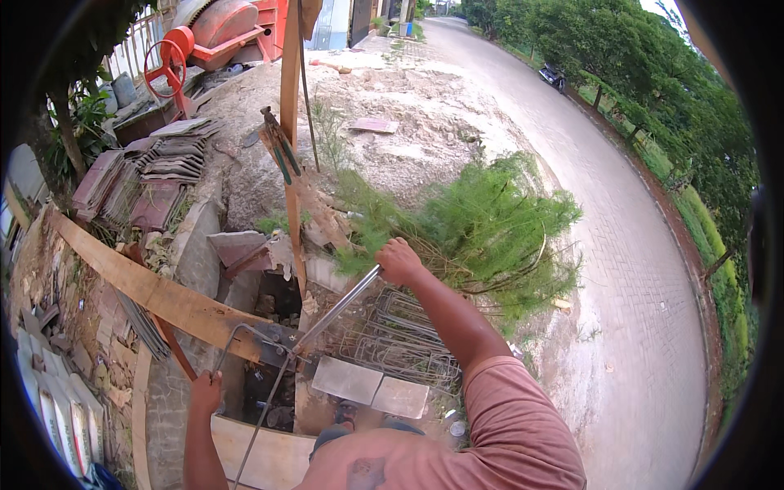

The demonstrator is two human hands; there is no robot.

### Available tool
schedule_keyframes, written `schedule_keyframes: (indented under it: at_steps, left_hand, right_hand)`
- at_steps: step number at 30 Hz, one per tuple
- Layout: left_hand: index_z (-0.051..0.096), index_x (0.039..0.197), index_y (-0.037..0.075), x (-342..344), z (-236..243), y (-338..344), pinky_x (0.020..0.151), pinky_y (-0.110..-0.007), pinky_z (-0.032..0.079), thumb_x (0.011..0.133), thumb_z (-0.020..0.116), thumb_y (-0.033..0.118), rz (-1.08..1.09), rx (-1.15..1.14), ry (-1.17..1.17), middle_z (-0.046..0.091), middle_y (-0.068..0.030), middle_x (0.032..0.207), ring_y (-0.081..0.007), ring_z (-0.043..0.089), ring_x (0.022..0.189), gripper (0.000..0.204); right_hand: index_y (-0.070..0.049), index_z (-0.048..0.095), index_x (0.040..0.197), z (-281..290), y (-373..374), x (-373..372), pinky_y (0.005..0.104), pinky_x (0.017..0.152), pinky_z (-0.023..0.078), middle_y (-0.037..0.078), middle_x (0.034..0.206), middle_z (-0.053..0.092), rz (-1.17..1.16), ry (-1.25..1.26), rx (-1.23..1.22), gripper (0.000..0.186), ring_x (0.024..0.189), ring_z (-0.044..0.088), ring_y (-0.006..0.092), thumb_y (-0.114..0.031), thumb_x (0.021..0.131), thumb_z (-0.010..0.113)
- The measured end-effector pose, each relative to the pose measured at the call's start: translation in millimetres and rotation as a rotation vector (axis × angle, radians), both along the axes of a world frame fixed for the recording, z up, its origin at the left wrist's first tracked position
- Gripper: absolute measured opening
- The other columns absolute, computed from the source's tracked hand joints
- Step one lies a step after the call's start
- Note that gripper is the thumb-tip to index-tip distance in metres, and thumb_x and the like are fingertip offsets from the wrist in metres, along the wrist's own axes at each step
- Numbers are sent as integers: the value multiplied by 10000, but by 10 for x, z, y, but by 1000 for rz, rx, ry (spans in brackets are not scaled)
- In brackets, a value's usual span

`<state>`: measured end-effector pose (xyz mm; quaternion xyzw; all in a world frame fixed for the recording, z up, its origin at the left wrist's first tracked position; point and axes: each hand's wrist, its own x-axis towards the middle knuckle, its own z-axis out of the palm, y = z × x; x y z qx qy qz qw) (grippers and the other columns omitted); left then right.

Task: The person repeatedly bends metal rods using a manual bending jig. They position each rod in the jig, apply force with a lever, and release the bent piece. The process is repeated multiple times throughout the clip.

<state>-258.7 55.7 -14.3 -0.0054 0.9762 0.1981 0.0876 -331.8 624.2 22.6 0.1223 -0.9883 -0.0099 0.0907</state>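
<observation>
My right hand [400,261] is closed round the upper end of a long silvery metal bar [339,308]. The bar slants down to the left, and its lower end meets a bent steel rod [273,392] at a dark plate [283,336] on the end of a wooden plank [163,275]. At lower left, my left hand [206,392] grips the bent end of that rod. The rod's long leg runs down toward the lower edge of the view. Below the bar, several bent wire frames [400,339] lie in a pile beside two grey slabs [347,380].
An upright wooden post [289,90] stands ahead, with green-handled pincers [282,149] hung on it. A feathery green shrub [498,224] spreads right of my hand. Stacked tiles [167,163], an orange cement mixer [220,37] and a dark pit [273,384] lie leftward; a paved road [612,245] runs right.
</observation>
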Motion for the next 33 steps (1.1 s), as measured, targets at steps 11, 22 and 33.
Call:
schedule_keyframes:
  at_steps: [11, 22, 33]
  left_hand:
    - [317, 1443, 91, 2547, -357, -1915, 986, -596, 360, 886, 593, 370, 692, -236, -11, 481, -209, 1320, -387, 446, 1251, 682]
    - [524, 1006, 61, 2487, -480, -1405, 351, -278, 300, 1024, 352, 355, 1130, 810, 131, 416, -5, 562, -117, 348, 382, 340]
    - [485, 892, 135, 2351, -745, -1446, 335, -260, 262, 977, 433, 431, 1141, 1203, 170, 334, 27, 534, -99, 319, 379, 312]
  right_hand:
    - [-106, 673, 783, 87, -140, 28, 450, 908, 415, 112, 847, 655, -24, 18, -76, 122, 955, 588, 319, -173, 681, 669]
    - [-95, 665, 766, 88, -92, 110, 449, 855, 424, 129, 823, 648, -55, 31, -32, 103, 920, 591, 322, -177, 705, 647]
    - [-74, 715, 821, -142, -294, 1537, 481, 810, 469, 168, 878, 692, -450, -108, -79, 196, 880, 653, 359, -230, 734, 633]
